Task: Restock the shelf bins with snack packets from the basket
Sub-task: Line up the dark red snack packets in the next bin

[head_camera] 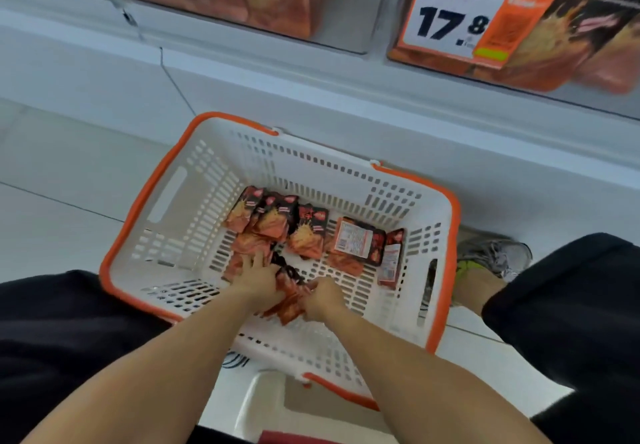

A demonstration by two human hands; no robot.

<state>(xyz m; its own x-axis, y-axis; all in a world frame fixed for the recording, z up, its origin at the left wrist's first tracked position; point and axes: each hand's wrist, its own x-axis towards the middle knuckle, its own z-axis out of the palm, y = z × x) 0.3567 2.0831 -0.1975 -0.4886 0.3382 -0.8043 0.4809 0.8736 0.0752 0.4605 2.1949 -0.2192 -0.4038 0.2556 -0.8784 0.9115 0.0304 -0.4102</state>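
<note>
Gripping snack packets [289,296] between both hands' fingers [254,260].

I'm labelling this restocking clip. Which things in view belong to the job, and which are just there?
Part of the job:
white basket with orange rim
loose snack packets in it
bunch of packets gripped by left hand and right hand
shelf bin above

Just there:
price tag
grey shoe
</note>
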